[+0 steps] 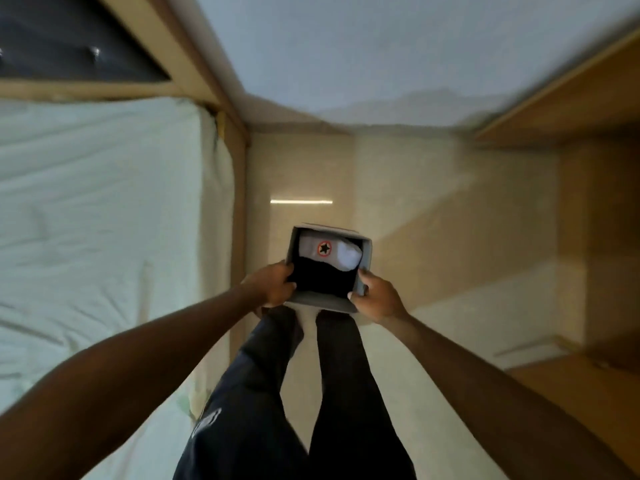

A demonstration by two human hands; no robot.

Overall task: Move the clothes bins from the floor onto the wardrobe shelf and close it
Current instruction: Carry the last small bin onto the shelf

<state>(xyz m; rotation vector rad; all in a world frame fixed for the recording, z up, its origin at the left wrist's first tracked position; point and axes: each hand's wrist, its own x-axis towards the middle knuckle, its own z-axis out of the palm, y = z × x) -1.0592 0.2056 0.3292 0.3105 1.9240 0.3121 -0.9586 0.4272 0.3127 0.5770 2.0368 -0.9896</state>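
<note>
While the left hand [273, 284] and right hand [375, 296] clasp opposite rims, the grey bin [367, 252] shows folded white and black clothes [325, 268].

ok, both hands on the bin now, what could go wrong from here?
1. The left hand and right hand pinch only the near rim corners of the grey bin; the soft wall could fold and tip it forward.
2. The bin is open-topped, so the white garment with the star logo and the black clothes could spill if it tilts.
3. The wooden wardrobe stands close on the right; swinging the bin over might clip its edge.
</note>
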